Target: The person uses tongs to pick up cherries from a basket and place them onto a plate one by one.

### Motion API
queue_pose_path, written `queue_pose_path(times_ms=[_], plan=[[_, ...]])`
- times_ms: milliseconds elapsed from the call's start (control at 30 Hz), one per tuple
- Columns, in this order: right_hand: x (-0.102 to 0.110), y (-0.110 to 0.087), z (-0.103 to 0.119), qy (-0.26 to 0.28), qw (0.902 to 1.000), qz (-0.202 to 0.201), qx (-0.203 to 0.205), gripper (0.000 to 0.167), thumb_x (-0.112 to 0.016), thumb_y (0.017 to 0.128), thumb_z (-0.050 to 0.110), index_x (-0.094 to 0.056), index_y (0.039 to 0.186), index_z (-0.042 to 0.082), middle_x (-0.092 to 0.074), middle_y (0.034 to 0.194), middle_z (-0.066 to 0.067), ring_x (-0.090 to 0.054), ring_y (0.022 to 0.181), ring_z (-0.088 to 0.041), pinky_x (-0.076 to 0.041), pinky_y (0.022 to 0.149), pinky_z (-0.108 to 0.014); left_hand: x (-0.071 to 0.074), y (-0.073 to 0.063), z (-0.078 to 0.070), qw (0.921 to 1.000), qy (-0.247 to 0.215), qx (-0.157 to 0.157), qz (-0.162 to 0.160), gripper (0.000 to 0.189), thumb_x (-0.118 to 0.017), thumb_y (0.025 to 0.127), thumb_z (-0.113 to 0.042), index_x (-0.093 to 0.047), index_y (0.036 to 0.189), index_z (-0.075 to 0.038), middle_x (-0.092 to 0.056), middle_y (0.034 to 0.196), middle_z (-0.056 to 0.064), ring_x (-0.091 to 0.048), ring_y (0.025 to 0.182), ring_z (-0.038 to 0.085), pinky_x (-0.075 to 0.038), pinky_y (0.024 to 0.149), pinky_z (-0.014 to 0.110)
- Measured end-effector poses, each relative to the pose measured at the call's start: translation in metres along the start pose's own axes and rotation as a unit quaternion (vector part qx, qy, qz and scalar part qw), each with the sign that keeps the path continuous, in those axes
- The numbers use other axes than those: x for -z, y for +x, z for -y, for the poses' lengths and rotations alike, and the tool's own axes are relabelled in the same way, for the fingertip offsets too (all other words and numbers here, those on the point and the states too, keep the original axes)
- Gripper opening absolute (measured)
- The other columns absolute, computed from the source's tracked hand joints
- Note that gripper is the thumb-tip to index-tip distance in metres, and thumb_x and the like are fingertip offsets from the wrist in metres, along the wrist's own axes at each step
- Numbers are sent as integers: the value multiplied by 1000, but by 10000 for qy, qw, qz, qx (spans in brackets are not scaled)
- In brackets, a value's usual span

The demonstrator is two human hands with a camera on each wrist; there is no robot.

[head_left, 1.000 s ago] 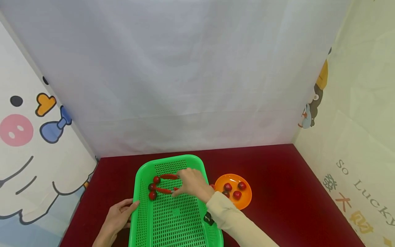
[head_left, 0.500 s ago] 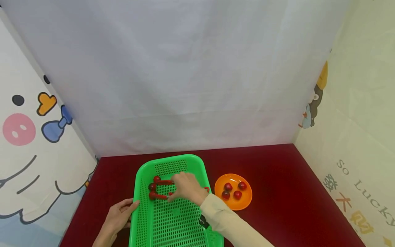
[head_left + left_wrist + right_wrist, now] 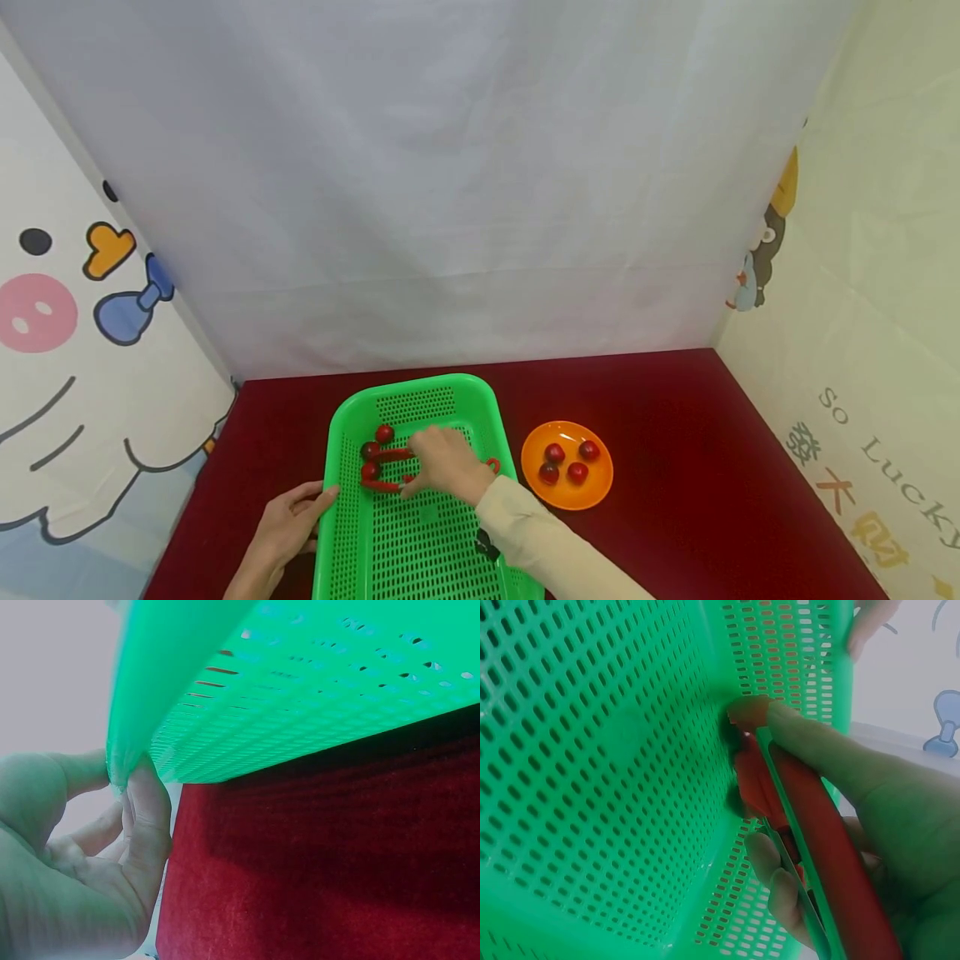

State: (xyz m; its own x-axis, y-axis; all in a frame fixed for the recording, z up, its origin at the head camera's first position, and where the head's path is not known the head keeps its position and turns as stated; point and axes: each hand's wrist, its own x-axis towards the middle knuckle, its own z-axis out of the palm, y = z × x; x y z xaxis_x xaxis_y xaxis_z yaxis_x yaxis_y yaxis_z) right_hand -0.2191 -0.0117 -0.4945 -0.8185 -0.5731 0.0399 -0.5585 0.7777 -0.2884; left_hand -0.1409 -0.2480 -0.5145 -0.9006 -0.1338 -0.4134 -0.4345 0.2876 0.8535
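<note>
My right hand (image 3: 446, 462) holds a pair of tongs with red arms (image 3: 392, 455) inside the green basket (image 3: 442, 550). The tongs are spread, tips pointing left. Three small round red fruits sit along the basket's left side: a top fruit (image 3: 385, 433), a middle one (image 3: 371, 451) and a lowest one (image 3: 371, 471). The tong tips lie on either side of the lowest fruit; whether they touch it I cannot tell. In the right wrist view, thumb and fingers press the red tongs (image 3: 829, 855) from both sides. My left hand (image 3: 90, 855) pinches the basket rim (image 3: 124, 742).
An orange plate (image 3: 564, 497) with several red fruits (image 3: 577, 473) stands right of the basket on the dark red tabletop (image 3: 675, 467). A pale cloth wall (image 3: 480, 208) closes off the back, with printed cloths at both sides.
My right hand has moved left and towards me with the tongs, whose tips have shifted from the middle fruit down to the lowest one. My left hand has stayed at the rim.
</note>
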Motion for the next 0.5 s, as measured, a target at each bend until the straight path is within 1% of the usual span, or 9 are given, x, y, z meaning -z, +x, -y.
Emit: queue_pose_path(times_ms=[100,167,267,400,467,500], plan=[[-1,0,1,-87,9999,42,-41,67,-96,70,44,-34,63,20,-14,66,7,-15,59,-7,-15,50,-22,0,1,1,10000,15,4,-6,66,-63,104,-37,-45,148,8,-73,99,9,-70,77,20,-61,68,38],[-2,0,2,-145,9999,36,-52,73,-96,71,44,-27,65,20,-10,68,6,-12,60,-8,-12,51,-23,0,2,1,10000,35,24,-2,67,-63,104,-38,-44,149,7,-73,100,9,-70,78,20,-61,68,38],[-1,-1,2,-163,9998,58,-48,72,-95,71,45,-27,65,20,-10,67,6,-11,60,-8,-11,51,-23,0,4,2,10000,44,56,16,68,-63,104,-40,-43,150,7,-73,102,9,-70,78,19,-61,69,38],[0,-2,1,-133,9999,37,19,63,-95,72,44,-37,64,20,-12,64,7,-13,58,-7,-12,49,-23,0,5,2,10000,47,74,31,69,-63,104,-40,-42,150,6,-73,103,9,-70,78,19,-61,69,38],[1,-3,0,-60,10000,14,33,64,-95,72,44,-37,65,19,-11,65,7,-13,57,-7,-12,49,-23,1,5,2,9999,70,79,32,70,-63,103,-41,-43,150,6,-73,104,10,-70,79,19,-61,69,38],[1,-4,0,-44,10000,-12,47,62,-95,72,44,-39,64,19,-12,64,7,-13,57,-7,-12,48,-23,1,5,2,9999,85,82,26,70,-63,103,-41,-43,150,6,-73,105,10,-70,79,19,-60,69,38]])
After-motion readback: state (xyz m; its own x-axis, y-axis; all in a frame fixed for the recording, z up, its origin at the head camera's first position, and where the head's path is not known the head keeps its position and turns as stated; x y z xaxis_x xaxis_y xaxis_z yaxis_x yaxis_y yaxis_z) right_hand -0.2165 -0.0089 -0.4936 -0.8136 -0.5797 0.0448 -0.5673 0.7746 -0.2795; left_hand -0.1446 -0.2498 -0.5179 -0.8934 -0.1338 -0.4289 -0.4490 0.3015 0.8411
